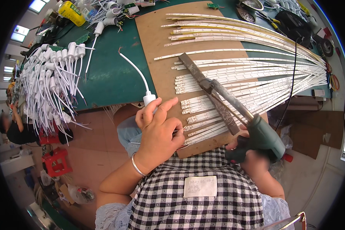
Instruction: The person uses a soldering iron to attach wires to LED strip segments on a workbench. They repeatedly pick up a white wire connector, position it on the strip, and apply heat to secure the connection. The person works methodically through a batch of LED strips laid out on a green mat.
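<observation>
My left hand (159, 126) is closed round a white plastic connector (149, 99), whose white cable (136, 69) curves up over the green tabletop. Its thumb and forefinger are bent together at the near-left ends of the white LED strips (203, 103); what lies between those fingertips is hidden. In my right hand (253, 163) is the green handle of a soldering gun (266, 138), its metal barrel slanting up and left over the strips. A dark flat metal bar (224, 114) lies across the strips under the barrel. Many strips fan out over a brown board (157, 38).
A large heap of white connectors with cables (53, 76) hangs over the table's left edge. At the back stand a yellow bottle (71, 13) and more connectors (111, 15). A black cord (294, 76) crosses the strips. A red stool (56, 161) stands lower left; a person (17, 124) sits far left.
</observation>
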Demonstrator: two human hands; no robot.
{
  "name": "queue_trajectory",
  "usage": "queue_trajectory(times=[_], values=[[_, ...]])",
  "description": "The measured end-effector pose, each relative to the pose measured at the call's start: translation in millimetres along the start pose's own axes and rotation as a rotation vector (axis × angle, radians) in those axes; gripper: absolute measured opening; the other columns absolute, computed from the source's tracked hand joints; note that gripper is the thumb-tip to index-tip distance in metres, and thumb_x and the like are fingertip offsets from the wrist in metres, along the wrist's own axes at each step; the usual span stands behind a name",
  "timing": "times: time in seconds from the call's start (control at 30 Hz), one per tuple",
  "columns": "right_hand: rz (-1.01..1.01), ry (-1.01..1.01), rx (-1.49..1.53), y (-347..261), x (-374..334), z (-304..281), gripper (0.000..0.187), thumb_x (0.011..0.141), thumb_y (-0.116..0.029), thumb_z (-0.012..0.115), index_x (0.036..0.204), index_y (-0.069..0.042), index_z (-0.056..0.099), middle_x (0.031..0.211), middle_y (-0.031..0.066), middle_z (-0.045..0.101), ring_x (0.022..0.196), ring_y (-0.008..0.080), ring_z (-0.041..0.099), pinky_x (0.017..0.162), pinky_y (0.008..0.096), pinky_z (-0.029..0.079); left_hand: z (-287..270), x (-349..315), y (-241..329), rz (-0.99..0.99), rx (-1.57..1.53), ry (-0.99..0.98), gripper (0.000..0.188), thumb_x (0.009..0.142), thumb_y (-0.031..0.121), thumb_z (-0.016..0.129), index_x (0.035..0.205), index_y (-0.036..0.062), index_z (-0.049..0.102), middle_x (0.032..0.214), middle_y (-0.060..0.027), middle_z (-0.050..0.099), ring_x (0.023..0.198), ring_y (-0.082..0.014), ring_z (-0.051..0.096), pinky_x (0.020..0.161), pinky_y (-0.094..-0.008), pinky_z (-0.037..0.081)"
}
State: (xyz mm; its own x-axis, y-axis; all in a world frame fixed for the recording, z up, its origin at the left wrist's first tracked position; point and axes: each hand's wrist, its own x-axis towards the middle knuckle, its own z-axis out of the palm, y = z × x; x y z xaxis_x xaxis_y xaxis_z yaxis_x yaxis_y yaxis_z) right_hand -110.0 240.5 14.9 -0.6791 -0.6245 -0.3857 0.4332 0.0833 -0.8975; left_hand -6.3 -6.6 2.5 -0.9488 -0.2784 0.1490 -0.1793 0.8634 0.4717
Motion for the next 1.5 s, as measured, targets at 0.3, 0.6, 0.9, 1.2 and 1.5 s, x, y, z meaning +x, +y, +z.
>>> queue_trajectory(times=[0.3,0.6,0.9,1.2,1.5], values=[[-0.046,-0.175,0.276,-5,37,42,0.076,0.079,-0.038,0.067,0.139,-0.004,0.034,0.112,0.0178,0.058,0.113,0.0329,0.057,0.106,0.0503,0.038,-1,0,0,0.003,0.012,0.012,0.011,0.066,0.011,0.069,0.069,0.0132,0.059,0.134,-0.003,0.05,0.128,-0.0308,0.032,0.101,-0.0501,0.02],[-0.099,-0.296,0.352,8,47,41,0.063,0.086,-0.03,0.065,0.136,0.001,0.041,0.124,0.015,0.056,0.118,0.0232,0.051,0.105,0.0394,0.037,-2,-1,1,-0.007,0.003,0.001,0.011,0.066,0.011,0.07,0.069,0.0132,0.059,0.133,-0.003,0.05,0.128,-0.0311,0.033,0.101,-0.0508,0.021],[-0.047,-0.305,0.356,9,56,51,0.074,0.081,-0.032,0.068,0.14,-0.003,0.034,0.131,0.016,0.047,0.126,0.0321,0.046,0.113,0.0529,0.029,-4,-3,1,-0.017,-0.037,0.014,0.01,0.067,0.01,0.069,0.073,0.0137,0.062,0.131,-0.0034,0.052,0.128,-0.0316,0.034,0.102,-0.0502,0.02],[0.038,-0.33,0.377,9,55,54,0.078,0.082,-0.032,0.07,0.144,-0.005,0.03,0.138,0.0143,0.042,0.13,0.0336,0.042,0.109,0.048,0.035,-4,-6,-8,0.044,-0.164,0.03,0.011,0.071,0.011,0.07,0.079,0.0134,0.062,0.126,-0.0035,0.057,0.125,-0.0324,0.038,0.103,-0.0479,0.02],[0.038,-0.343,0.311,18,61,54,0.079,0.083,-0.033,0.07,0.144,-0.005,0.029,0.14,0.015,0.04,0.13,0.0314,0.042,0.109,0.0455,0.036,-8,-4,0,0.077,-0.093,-0.008,0.016,0.067,0.011,0.072,0.077,0.0144,0.06,0.119,-0.0003,0.059,0.123,-0.0305,0.041,0.103,-0.0487,0.019]])
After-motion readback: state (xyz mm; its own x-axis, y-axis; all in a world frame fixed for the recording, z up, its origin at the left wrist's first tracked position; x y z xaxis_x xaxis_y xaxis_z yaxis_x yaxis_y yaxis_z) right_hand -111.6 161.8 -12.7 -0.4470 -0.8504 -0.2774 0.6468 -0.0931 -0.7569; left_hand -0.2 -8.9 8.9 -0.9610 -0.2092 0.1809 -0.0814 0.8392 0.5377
